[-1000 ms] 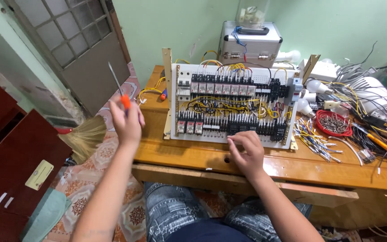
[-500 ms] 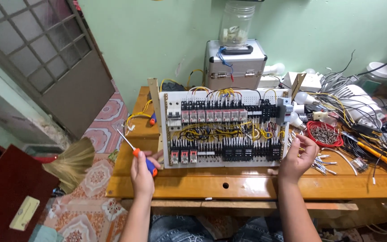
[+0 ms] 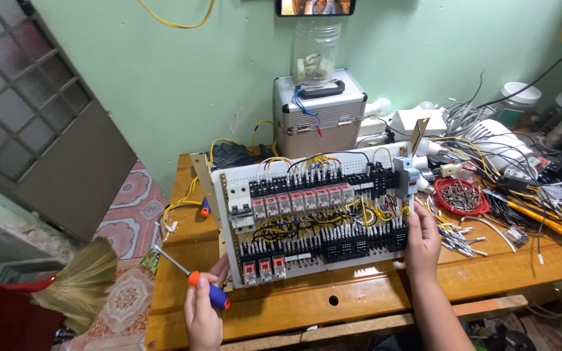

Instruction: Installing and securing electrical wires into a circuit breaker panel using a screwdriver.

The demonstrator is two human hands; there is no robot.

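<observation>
Relay panel [image 3: 313, 214] mid-frame, densely wired, tilted up; right hand [image 3: 422, 242] gripping its right edge, left hand [image 3: 204, 311] clamped on screwdriver [image 3: 193, 279], tip off terminals.

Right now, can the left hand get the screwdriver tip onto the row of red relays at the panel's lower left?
Probably yes: the left hand grips the screwdriver right beside the red relays, with nothing between them. Its tip points away, so it needs turning.
</observation>
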